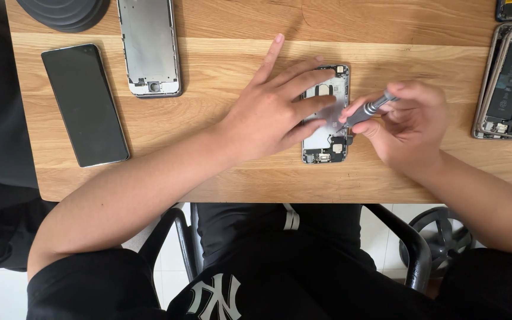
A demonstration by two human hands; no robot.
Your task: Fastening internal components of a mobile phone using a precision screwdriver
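1. An opened phone housing (326, 127) is laid mid-table (238, 178), under the left hand (274, 112)
2. A screwdriver (367, 111) is held over its right edge
3. A whole phone (84, 104) is placed far left, a bare frame (149, 47) behind it

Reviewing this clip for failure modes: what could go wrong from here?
1. The screwdriver sits tilted in the right hand; its tip may slip and scratch parts inside the open phone shell.
2. Only the left hand pins the shell; it could slide on the wooden table.
3. A freed screw could roll away; no tray is visible.
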